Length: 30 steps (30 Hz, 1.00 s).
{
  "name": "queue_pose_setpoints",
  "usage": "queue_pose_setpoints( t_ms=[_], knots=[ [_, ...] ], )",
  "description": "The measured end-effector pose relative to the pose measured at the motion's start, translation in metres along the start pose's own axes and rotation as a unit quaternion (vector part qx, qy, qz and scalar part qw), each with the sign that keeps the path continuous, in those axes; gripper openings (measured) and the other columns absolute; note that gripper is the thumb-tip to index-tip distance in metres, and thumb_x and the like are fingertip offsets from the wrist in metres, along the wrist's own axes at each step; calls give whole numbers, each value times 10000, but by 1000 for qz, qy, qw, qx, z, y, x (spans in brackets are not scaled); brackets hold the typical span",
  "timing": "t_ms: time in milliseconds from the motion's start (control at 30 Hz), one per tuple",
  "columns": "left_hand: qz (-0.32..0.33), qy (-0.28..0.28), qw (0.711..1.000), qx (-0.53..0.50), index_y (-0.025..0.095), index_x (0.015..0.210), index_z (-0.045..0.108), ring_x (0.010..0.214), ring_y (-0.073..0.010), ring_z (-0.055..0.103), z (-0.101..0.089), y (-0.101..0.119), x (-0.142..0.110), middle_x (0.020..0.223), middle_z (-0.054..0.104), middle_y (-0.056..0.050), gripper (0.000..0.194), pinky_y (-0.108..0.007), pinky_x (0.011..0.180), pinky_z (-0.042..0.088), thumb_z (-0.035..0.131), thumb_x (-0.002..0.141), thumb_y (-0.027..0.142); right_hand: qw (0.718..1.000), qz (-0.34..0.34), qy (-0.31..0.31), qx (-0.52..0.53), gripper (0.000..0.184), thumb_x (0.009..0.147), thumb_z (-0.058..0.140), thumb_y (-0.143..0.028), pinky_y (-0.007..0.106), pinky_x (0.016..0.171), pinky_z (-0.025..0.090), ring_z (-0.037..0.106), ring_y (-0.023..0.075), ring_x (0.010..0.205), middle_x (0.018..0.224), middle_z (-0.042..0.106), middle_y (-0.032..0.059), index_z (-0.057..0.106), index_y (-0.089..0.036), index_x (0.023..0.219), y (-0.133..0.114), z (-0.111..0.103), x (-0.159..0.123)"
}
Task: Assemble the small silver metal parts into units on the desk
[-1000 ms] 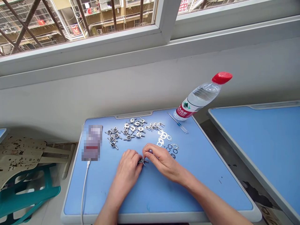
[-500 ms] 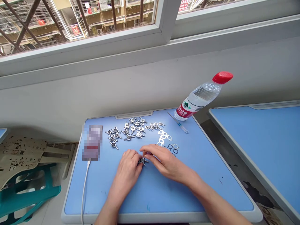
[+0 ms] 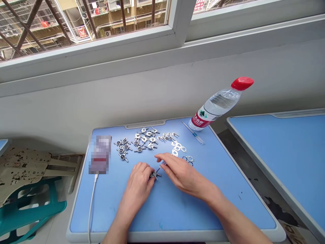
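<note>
- Left hand (image 3: 140,178): fingers are curled round a small metal part (image 3: 155,175), grasping it low at the desk (image 3: 195,215).
- Right hand (image 3: 180,171): thumb & fingers pinch a thin tool (image 3: 159,168), which slants down to the left, toward the metal part; if the tip touches, I cannot tell.
- So the metal part is btwn both hands, approx. mid-desk; its pins stick out to the right.
- Progress, my judgement: one pc. is in work, apparently mid-way. Far-left, a small group of dark-centred parts (image 3: 123,157) lies together, prob. a sorted lot; whether finished, cannot tell.
- Just right of it, a bigger group of metal parts (image 3: 144,139) lies w/ mixed orientation, then some small pinned pcs. (image 3: 169,136).
- Flat plates (image 3: 175,153) & dark rings (image 3: 185,158) lie loose, far side of the right hand, some rings partly hidden; I'd say assembly is not complete.
- Edges: phone-like device (image 3: 100,154) (blurred) w/ white cable (image 3: 91,203) keeps close to left edge; bottle (image 3: 215,106) & blue-banded tool (image 3: 193,133) are at far-right corner.
- Room: broadest blue surface is right of the right forearm, also near-left, btwn cable & left forearm; beyond right edge, a dark gap, then second desk (image 3: 279,145).
</note>
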<state>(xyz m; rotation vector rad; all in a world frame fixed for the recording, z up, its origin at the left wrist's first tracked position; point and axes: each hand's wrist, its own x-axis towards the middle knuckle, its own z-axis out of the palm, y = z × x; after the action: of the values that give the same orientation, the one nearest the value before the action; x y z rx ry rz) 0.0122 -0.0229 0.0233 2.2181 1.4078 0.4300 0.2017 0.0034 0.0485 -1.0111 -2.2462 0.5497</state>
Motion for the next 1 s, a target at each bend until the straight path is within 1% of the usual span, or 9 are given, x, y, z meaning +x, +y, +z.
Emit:
queue_pose_setpoints(
  t_ms=[67, 133, 300, 467, 567, 667, 800, 867, 1000],
  knots=[
    [-1, 0, 1000, 3, 203, 930, 552, 882, -212, 533, 0, 0, 0, 943, 603, -32, 156, -363, 777, 461, 530, 866, 62, 1000, 2, -17, 26, 327, 962, 352, -102, 345, 739, 554, 652, 200, 932, 1059, 673, 107, 512, -181, 1235, -3, -3, 0],
    [0, 3, 1000, 11, 202, 921, 550, 869, -210, 530, 0, 1, 0, 932, 596, -30, 150, -357, 773, 459, 535, 864, 65, 999, -28, -10, 41, 311, 961, 360, -90, 342, 741, 547, 651, 192, 913, 1024, 686, 96, 535, -179, 1203, -5, -2, 0],
    [1, 7, 999, 35, 201, 894, 545, 834, -207, 519, 2, 1, -1, 892, 577, -27, 139, -344, 745, 446, 518, 872, 66, 996, -82, 22, 28, 248, 982, 370, -116, 297, 613, 488, 607, 164, 724, 815, 671, 61, 590, -149, 1092, -7, 8, 1],
    [12, 12, 999, 38, 200, 874, 538, 823, -205, 506, 2, 2, -1, 873, 571, -25, 124, -335, 731, 439, 494, 897, 87, 996, -74, 46, -7, 214, 991, 416, -182, 257, 545, 433, 540, 131, 601, 716, 628, 32, 628, -159, 981, -7, 15, 0],
    [12, 19, 999, 38, 203, 873, 541, 815, -208, 506, 2, 2, -1, 866, 567, -26, 127, -332, 715, 438, 497, 888, 85, 995, -71, 57, -51, 238, 990, 401, -170, 245, 494, 395, 504, 116, 539, 664, 600, 9, 638, -177, 981, -6, 15, -1],
    [11, 15, 999, 33, 208, 900, 546, 832, -211, 514, 2, 2, -1, 888, 577, -28, 138, -339, 731, 447, 505, 877, 78, 996, -73, 34, -42, 272, 988, 365, -162, 247, 520, 446, 571, 132, 607, 759, 649, 38, 617, -178, 1090, -7, 9, 0],
    [5, 1, 1000, 25, 206, 930, 544, 863, -213, 525, 1, 2, 0, 936, 592, -32, 163, -352, 766, 460, 508, 864, 61, 998, -56, 1, 20, 335, 968, 345, -112, 306, 687, 541, 647, 184, 860, 998, 681, 110, 531, -147, 1244, -10, 2, 1],
    [3, -1, 1000, 27, 206, 929, 545, 862, -213, 526, 1, 2, 0, 931, 592, -30, 170, -353, 766, 463, 510, 857, 56, 998, -66, 17, 15, 344, 964, 344, -98, 301, 652, 535, 645, 180, 804, 921, 686, 93, 539, -149, 1244, -10, 3, 1],
    [0, -2, 999, 34, 204, 881, 544, 848, -210, 523, 0, 3, 0, 904, 582, -30, 157, -351, 753, 465, 494, 860, 56, 995, -73, 57, -25, 305, 974, 356, -116, 265, 535, 468, 581, 143, 604, 722, 647, 38, 625, -169, 1107, -8, 8, 0]
  ],
)
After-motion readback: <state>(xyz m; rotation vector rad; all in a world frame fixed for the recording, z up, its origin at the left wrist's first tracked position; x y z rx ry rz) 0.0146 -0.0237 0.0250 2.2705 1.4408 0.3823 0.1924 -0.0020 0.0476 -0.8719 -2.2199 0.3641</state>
